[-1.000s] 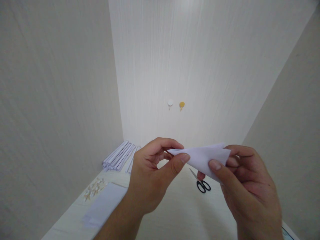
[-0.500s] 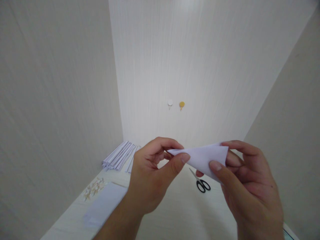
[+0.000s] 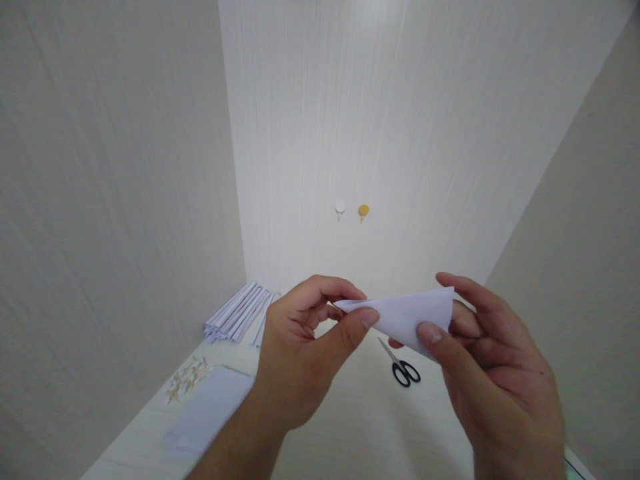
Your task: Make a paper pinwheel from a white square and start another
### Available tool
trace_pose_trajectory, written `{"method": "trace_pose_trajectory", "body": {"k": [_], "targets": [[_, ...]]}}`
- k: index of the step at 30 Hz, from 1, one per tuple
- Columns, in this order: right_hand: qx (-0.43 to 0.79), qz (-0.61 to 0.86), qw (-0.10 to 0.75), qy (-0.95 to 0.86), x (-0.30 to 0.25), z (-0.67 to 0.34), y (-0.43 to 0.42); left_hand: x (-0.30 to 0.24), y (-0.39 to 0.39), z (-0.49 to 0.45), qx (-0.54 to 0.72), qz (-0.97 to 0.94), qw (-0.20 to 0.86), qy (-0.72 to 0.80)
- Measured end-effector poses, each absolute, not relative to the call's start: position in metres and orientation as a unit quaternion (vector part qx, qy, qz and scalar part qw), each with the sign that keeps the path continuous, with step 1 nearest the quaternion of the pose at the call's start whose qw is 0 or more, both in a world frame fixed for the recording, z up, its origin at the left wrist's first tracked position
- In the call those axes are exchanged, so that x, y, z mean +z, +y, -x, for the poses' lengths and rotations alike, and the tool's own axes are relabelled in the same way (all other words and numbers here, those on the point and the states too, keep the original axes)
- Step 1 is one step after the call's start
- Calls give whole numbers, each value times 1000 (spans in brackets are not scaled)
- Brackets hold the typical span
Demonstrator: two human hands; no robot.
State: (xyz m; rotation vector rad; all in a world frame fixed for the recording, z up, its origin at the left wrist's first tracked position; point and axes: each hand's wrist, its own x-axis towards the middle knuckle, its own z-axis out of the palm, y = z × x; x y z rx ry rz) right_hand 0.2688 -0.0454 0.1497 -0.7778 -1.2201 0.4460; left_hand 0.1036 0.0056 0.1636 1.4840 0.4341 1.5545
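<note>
The left hand [image 3: 311, 353] pinches the pointed tip of a smooth white paper cone [image 3: 405, 315], and the right hand [image 3: 500, 373] holds its wider end; I see it in the air above the pale, grained surface [image 3: 350, 433], where scissors [image 3: 397, 364] with black oval handles and flat white paper [image 3: 213, 407] are lying

Left hand [image 3: 305, 357], right hand [image 3: 500, 377] — both hold a paper cone [image 3: 403, 317].

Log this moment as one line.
left hand: pinches narrow tip of paper cone | right hand: holds its wider end | scissors: on table | flat paper: table's left side
</note>
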Motion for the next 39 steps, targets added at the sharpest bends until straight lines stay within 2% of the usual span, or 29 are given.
{"method": "trace_pose_trajectory", "body": {"k": [18,24,39], "targets": [[172,380,721,-554,145,-275,-41,166,3,-103,628,-590,482,159],[191,374,732,-537,145,-276,-41,164,6,-104,629,-583,475,196],[172,373,741,-531,141,-275,-39,156,14,-109,644,-551,519,110]]}}
